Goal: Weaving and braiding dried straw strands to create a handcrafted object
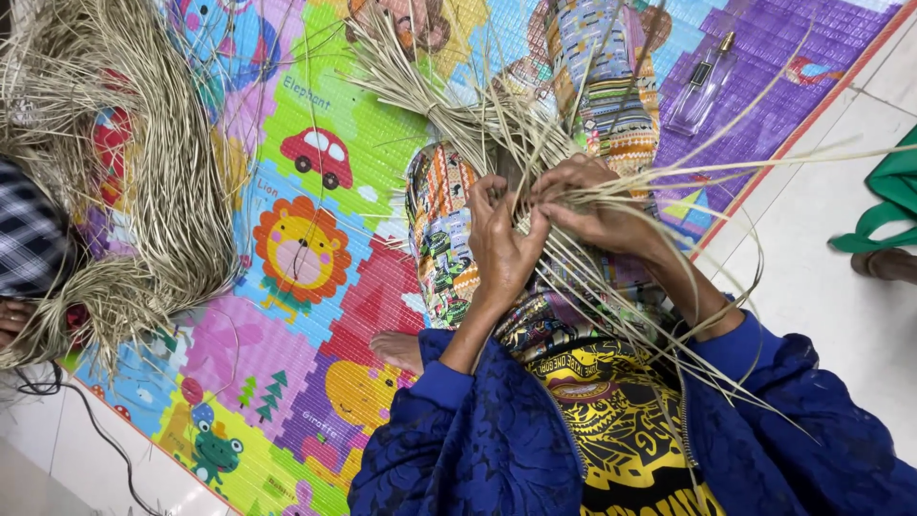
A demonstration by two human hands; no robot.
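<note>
Straw strips (535, 153) pinched by fingers of left hand (499, 244) and right hand (597, 205), over lap.

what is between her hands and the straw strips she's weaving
Nothing visible: the left hand and right hand both already grip the dried straw strips directly, over the lap.

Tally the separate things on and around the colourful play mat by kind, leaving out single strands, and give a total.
Large loose heap of dried straw-coloured fibre strips: 1
Tied fibre bundle being worked by left hand and right hand: 1
Clear glass bottle with gold cap: 1
Black cable: 1
Total: 4
</note>
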